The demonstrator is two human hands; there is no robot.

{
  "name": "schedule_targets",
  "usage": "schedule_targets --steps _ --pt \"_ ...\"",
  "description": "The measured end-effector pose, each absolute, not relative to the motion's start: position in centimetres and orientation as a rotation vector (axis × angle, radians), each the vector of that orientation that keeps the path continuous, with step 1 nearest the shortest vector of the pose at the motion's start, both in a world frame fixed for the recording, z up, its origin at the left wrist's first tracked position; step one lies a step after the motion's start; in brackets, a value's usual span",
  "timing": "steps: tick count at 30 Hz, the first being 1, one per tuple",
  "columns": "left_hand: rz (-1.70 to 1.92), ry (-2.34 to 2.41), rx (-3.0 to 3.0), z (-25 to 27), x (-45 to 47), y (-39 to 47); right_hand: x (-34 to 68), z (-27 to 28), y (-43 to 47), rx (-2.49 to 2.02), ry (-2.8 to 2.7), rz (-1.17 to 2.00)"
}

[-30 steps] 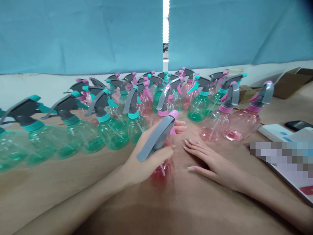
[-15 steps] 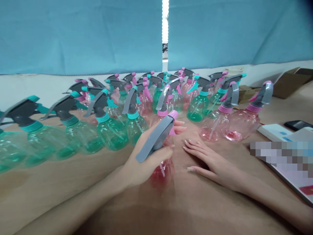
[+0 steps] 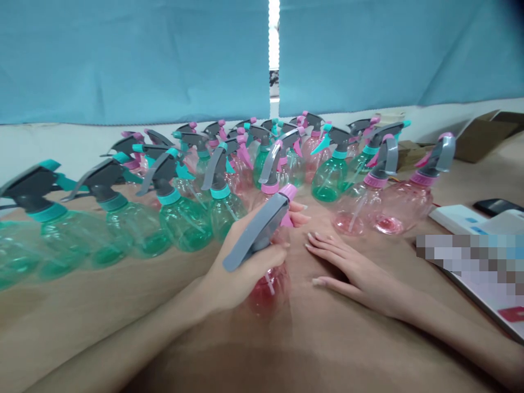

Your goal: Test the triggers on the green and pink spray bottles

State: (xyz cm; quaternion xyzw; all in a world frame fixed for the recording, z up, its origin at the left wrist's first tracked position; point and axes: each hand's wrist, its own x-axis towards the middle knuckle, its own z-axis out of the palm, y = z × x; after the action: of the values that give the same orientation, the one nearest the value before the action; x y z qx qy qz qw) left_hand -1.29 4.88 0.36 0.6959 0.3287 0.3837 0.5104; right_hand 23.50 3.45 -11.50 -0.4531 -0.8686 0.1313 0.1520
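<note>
My left hand point(image 3: 241, 262) is wrapped round the neck of a pink spray bottle point(image 3: 268, 292) that stands on the table in front of me. Its grey spray head with a pink nozzle points away to the upper right, and my fingers hide the collar. Inside the clear pink body a pale dip tube shows. Palm down, my right hand point(image 3: 352, 267) rests on the table just right of that bottle, fingers stretched out and holding nothing. Beyond my left hand stands another pink-collared spray bottle point(image 3: 270, 188), partly hidden.
Several green spray bottles point(image 3: 186, 221) stand in a row at the left, with more green and pink ones crowded behind. Two pink bottles point(image 3: 360, 204) are at the right. Farther right lie a white device point(image 3: 458, 218), a dark object point(image 3: 497, 207) and a cardboard box point(image 3: 485, 136).
The whole view has shifted very slightly. My left hand keeps its hold on the pink spray bottle, and my right hand stays flat on the table.
</note>
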Motion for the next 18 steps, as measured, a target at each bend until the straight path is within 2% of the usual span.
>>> schedule_targets --steps 10,18 --pt "0.925 0.934 1.851 0.68 -1.63 4.60 23.37 -10.91 3.27 -1.273 -2.449 0.439" --pt "0.948 0.863 1.800 0.53 -1.50 4.51 23.43 -11.17 3.29 -1.267 -2.430 0.430"
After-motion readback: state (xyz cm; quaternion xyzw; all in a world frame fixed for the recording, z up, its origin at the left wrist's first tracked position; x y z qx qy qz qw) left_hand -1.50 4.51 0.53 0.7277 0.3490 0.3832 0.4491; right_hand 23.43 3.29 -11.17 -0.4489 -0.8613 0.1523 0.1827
